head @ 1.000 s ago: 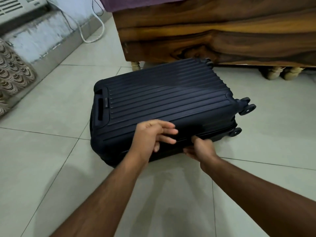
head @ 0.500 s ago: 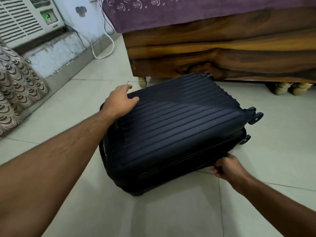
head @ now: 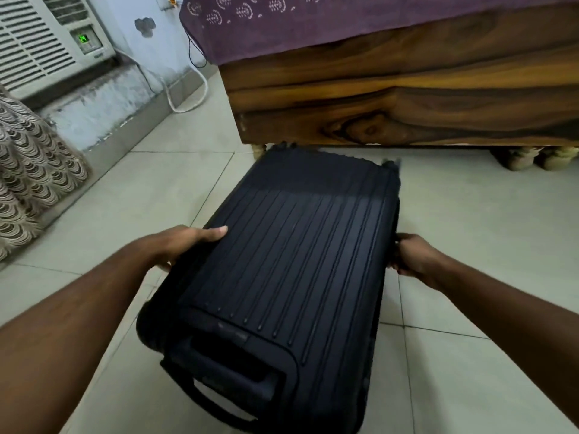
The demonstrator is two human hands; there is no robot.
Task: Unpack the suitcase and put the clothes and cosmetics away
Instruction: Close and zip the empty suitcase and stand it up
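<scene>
A dark navy ribbed hard-shell suitcase [head: 291, 261] lies flat and closed on the tiled floor, its handle end towards me and its wheels towards the bed. My left hand [head: 185, 244] grips its left edge, thumb on top and fingers curled under the side. At the right edge, my right hand [head: 413, 256] holds the side of the case with its fingers curled round it. No clothes or cosmetics are visible.
A wooden bed frame [head: 407, 98] with a purple cover stands just behind the suitcase. A window air conditioner [head: 47, 42] and a white hose sit at the left wall. A patterned fabric [head: 31, 177] hangs at the far left. Pale floor tiles [head: 485, 230] surround the case.
The suitcase has swung round, so its handle end now faces me instead of the left. My left hand moved from the top corner to the left edge; my right hand went to the right side.
</scene>
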